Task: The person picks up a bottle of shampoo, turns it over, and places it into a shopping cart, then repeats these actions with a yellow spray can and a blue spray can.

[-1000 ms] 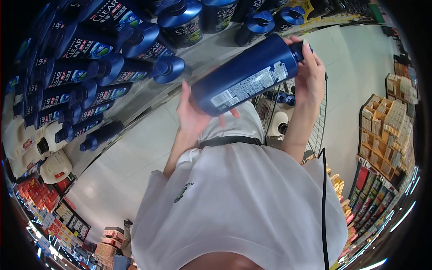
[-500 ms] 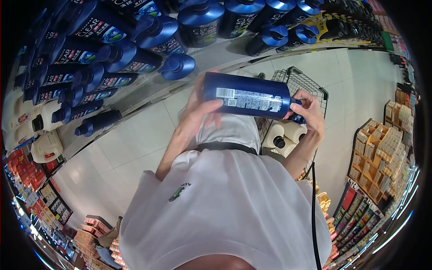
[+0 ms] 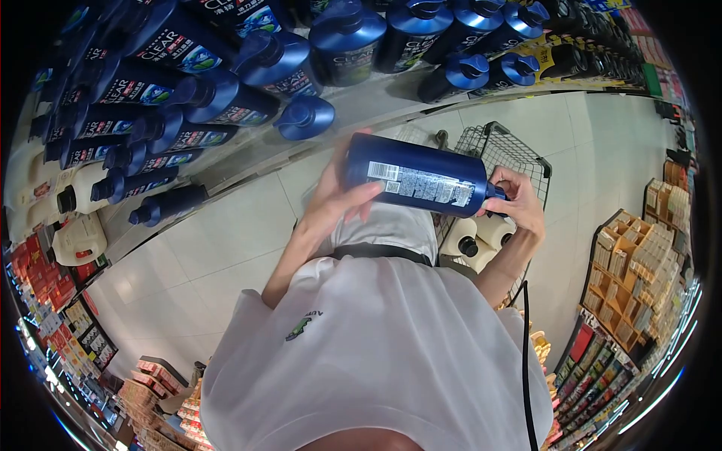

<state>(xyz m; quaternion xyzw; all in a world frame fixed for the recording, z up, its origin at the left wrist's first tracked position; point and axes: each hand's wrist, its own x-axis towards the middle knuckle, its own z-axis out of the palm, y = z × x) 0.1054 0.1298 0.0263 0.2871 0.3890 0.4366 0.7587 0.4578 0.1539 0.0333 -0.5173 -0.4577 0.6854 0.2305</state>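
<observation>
A large dark-blue shampoo bottle (image 3: 429, 169) lies sideways in front of my body, its back label with a barcode turned up toward me. My left hand (image 3: 340, 192) grips the bottle's base end, thumb across the label side and some fingers hidden behind it. At the other end, my right hand (image 3: 519, 201) is closed around the pump top. Beyond the bottle stands a wire shopping cart (image 3: 519, 154), which holds white jugs with black caps (image 3: 460, 239).
Shelves (image 3: 361, 94) of blue CLEAR pump bottles (image 3: 350, 45) run across the top and left. White jugs (image 3: 79, 239) stand at the lower left shelf. A wooden display rack (image 3: 620, 263) is at the right, on the tiled floor (image 3: 203, 267). A black cable (image 3: 526, 361) hangs at my right side.
The bottle and both hands sit slightly lower in view, and the whole scene has shifted a little with my head. Both hands keep their hold on the bottle.
</observation>
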